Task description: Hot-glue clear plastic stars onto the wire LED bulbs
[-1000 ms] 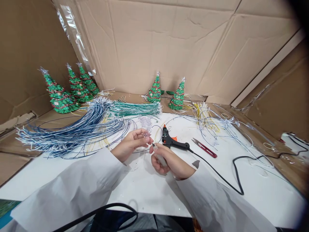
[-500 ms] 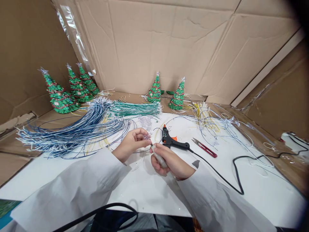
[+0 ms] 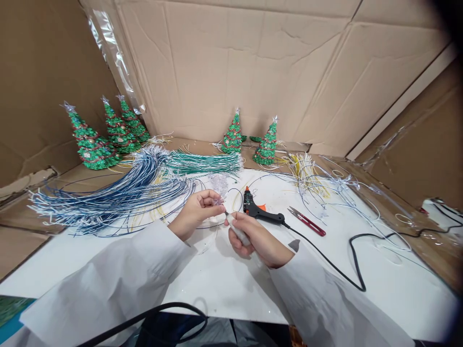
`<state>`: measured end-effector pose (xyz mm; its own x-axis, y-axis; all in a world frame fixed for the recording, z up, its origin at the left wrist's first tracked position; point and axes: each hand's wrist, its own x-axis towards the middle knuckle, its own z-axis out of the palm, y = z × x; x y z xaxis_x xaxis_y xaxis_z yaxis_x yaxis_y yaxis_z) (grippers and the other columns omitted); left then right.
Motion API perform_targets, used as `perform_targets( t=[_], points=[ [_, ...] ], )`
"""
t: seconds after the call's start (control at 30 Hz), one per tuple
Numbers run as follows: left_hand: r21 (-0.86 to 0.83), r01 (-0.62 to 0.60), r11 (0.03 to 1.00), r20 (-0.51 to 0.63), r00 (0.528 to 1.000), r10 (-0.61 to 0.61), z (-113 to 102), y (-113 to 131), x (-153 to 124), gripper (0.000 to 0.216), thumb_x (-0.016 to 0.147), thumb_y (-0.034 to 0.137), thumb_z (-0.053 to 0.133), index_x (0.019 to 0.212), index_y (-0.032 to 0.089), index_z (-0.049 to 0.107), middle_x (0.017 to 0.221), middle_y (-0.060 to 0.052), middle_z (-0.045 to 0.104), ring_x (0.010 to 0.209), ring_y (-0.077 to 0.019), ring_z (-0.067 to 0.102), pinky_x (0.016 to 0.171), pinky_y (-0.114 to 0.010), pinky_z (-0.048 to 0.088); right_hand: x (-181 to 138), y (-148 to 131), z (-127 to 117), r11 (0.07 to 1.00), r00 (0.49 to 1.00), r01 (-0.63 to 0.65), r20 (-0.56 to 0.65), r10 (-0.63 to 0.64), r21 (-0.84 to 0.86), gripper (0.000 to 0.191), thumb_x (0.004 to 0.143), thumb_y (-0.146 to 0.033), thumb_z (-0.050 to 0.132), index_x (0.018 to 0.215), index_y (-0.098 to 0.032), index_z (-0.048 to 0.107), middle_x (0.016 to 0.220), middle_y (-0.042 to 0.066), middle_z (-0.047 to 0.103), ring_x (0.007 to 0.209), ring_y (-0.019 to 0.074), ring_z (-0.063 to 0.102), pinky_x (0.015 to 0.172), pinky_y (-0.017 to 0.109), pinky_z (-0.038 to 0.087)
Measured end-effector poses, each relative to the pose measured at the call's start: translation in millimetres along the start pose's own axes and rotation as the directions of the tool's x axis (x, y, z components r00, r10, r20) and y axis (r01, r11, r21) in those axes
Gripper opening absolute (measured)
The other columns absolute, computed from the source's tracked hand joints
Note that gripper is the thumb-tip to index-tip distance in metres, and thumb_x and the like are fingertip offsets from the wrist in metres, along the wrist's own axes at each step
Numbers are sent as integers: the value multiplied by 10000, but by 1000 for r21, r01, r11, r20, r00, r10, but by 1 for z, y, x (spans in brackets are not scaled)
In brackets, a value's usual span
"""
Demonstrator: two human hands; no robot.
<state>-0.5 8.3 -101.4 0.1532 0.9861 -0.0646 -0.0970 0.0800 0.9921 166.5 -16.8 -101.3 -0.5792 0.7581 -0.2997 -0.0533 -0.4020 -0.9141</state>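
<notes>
My left hand (image 3: 195, 213) pinches a small clear plastic star (image 3: 219, 202) between thumb and fingers. My right hand (image 3: 258, 237) is wrapped round a pale grey tool handle (image 3: 238, 230). The handle's narrow dark tip meets the star close to my left thumb; exactly where it touches is too small to make out. Just beyond my hands lies a heap of clear plastic stars (image 3: 218, 182) on the white tabletop (image 3: 217, 289). A black glue gun (image 3: 265, 214) with an orange nozzle rests to the right of the star, near my right hand.
Red-handled thread snips (image 3: 309, 223) lie right of the glue gun, whose black cord (image 3: 318, 253) curves across the table. Blue wires (image 3: 108, 205), green wires (image 3: 202, 163) and yellow wires (image 3: 306, 173) lie in bundles. Green Christmas trees (image 3: 266, 144) stand by the cardboard wall (image 3: 231, 62).
Both hands keep their grips on the star and the tool. The star has turned slightly in my left fingers, and my left thumb has shifted a little upward. The view has moved slightly.
</notes>
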Motion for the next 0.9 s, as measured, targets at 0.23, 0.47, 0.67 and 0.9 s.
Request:
perform_targets(
  t=[0.23,0.47,0.67,0.9],
  points=[
    [-37,-78,996,-74,994,75,-12,2,7,311,572,216,773,788,151,559,638,39,594,542,-65,508,510,-176,359,-4,-6,-4,997,997,77,-1,-77,24,110,761,-302,481,746,-220,409,422,-101,389,314,48,259,335,178,124],
    [-51,67,996,158,986,-58,-9,12,0,278,570,200,762,779,139,591,600,30,590,519,-67,483,497,-189,325,0,-10,-20,786,636,420,-470,-612,-454,294,686,-308,656,940,-186,571,677,-34,496,523,81,421,500,223,361],
    [-116,72,991,146,988,-55,-8,15,-3,299,570,206,762,790,152,565,566,50,548,516,-64,449,510,-193,299,-1,-16,-26,854,784,339,-383,-488,-394,395,687,-439,647,966,-159,625,778,40,636,566,115,487,494,239,351],
    [-61,45,997,179,983,-34,-8,15,-3,319,623,238,735,887,163,570,617,38,550,524,-73,447,522,-211,308,0,-16,-27,929,899,296,-262,-350,-223,281,691,-420,667,775,-156,623,641,12,611,485,81,443,462,220,336]
  ],
)
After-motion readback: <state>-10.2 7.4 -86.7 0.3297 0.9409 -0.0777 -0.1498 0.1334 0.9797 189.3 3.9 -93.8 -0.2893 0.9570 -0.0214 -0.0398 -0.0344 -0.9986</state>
